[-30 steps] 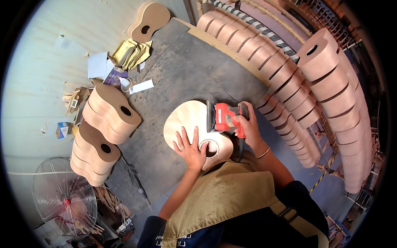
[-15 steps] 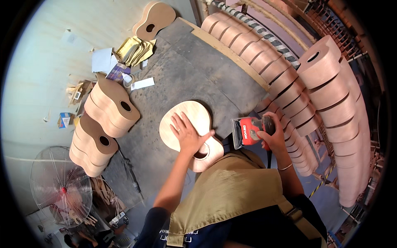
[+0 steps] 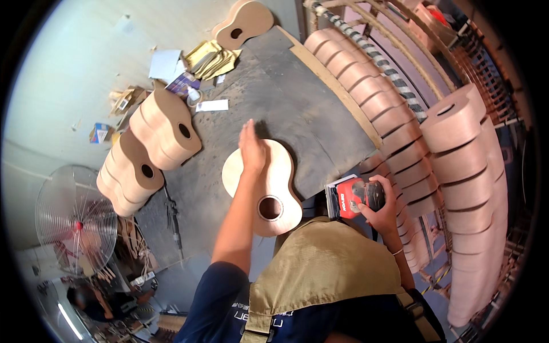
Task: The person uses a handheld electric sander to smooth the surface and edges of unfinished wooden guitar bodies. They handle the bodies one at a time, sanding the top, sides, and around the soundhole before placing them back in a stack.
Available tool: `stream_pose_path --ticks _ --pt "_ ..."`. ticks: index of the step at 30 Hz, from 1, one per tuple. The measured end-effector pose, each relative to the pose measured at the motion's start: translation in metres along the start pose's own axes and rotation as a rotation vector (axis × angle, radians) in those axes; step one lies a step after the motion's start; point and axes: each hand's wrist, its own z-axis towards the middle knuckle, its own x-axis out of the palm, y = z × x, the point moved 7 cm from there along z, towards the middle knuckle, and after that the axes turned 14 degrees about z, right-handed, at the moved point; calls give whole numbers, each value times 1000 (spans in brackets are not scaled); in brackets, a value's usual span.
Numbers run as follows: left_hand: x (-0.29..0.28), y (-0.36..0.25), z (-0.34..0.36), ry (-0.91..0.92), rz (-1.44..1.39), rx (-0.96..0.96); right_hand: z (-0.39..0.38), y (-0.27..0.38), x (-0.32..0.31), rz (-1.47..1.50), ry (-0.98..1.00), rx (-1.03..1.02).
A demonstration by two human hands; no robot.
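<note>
Right grip partly hides the red sander.

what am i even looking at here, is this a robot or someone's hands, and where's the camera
No robot: these are a person's own bare hands. The camera sits on their head and looks down through a wide fisheye lens, so straight edges look curved.

The right hand grips a red-and-black power sander, held off to the side of a pale wooden guitar-shaped body. That body lies on the dark table with its round hole facing up. The left hand holds nothing and is over the body's far end; whether it touches is hard to tell.

On the left of the table stand more such bodies, with yellow sheets beyond them.
</note>
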Motion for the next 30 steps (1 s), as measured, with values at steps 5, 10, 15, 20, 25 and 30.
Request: stream_pose_path --ticks 5,10,15,20,25,30 --pt "-68 74 -124 -198 -87 -375 24 14 10 -112 110 -127" --pt "-22 116 -334 19 -834 -1161 49 26 37 -202 263 -262" --pt "30 34 -363 266 -1631 -1241 70 56 76 -237 393 -345" --pt "-10 49 -292 114 -1267 -1122 88 81 112 -239 474 -434" --pt "-21 129 -248 297 -1147 -947 104 92 180 -314 590 -499" --pt "13 165 -218 483 -1203 -878 78 61 276 -634 709 -388"
